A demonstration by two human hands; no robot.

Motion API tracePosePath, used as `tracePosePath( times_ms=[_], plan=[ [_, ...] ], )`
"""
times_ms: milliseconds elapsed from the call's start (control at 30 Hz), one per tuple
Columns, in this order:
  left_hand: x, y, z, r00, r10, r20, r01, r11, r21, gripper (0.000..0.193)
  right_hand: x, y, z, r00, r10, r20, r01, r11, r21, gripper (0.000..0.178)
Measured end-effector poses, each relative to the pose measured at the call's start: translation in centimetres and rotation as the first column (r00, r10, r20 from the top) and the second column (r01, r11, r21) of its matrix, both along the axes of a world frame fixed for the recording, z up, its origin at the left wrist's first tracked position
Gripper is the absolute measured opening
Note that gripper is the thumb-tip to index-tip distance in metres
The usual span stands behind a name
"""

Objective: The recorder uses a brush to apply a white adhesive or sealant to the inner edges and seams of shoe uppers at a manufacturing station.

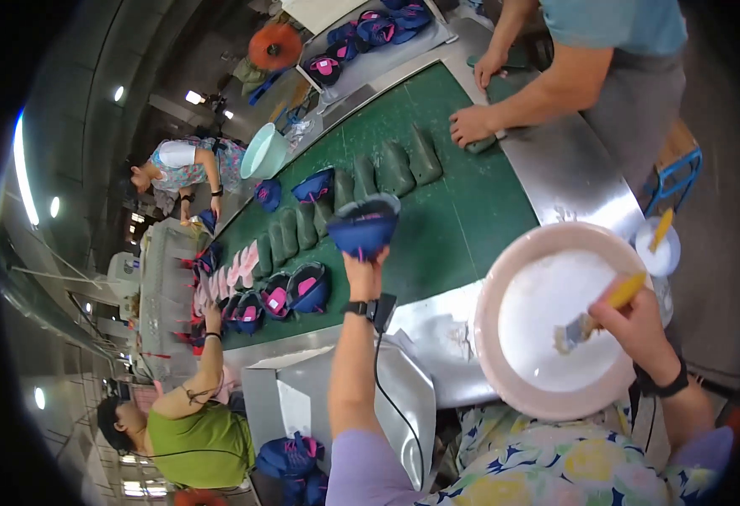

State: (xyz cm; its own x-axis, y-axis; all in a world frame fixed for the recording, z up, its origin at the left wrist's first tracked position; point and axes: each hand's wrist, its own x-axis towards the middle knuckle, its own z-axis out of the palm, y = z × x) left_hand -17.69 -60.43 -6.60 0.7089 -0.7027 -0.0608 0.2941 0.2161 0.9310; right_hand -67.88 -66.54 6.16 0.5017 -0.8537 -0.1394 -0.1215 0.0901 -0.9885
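My left hand point(365, 274) is closed around the narrow end of a dark blue shoe upper point(361, 229), holding it up over the green conveyor belt point(479, 198). Its wide grey-lined opening faces away from me. In my right hand point(640, 325) is a paintbrush point(572, 334), gripped by its yellow handle. The pale bristles hang over a large beige basin point(489, 325) of white liquid point(547, 295); whether they touch the liquid I cannot tell. The basin stands at the belt's metal edge, close to my body.
Dark grey-green foot-shaped pieces point(398, 169) stand in rows along the belt. Blue-and-pink uppers point(308, 288) line its near side. A white pot point(658, 249) holds another yellow-handled brush. A mint basin point(264, 152) sits across the belt. Co-workers stand at far right, far left and near left.
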Motion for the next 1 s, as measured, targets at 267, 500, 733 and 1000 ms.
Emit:
tracePosePath(
  times_ms=[267, 500, 733, 1000],
  plan=[
    [20.7, -3.0, -1.0, 0.940, 0.217, -0.264, -0.215, 0.976, 0.036, 0.081, 5.1, 2.6, 0.2, 0.989, 0.106, -0.102, -0.093, 0.988, 0.125, 0.013],
    [12.6, 10.3, -0.8, 0.575, 0.084, 0.814, -0.600, 0.720, 0.349, 0.082, 2.2, 2.8, -3.6, 0.956, 0.123, -0.267, -0.169, 0.973, -0.156, 0.005],
    [6.2, 49.4, 6.0, 0.662, -0.087, 0.745, -0.535, -0.750, 0.388, 0.120, 1.8, 2.6, -4.4, 0.944, 0.208, -0.258, -0.270, 0.933, -0.236, 0.006],
    [1.6, 62.1, 5.3, 0.595, 0.241, 0.767, -0.793, 0.016, 0.609, 0.075, 2.6, 6.4, -2.7, 0.935, 0.273, -0.225, -0.314, 0.933, -0.173, 0.010]
  ],
)
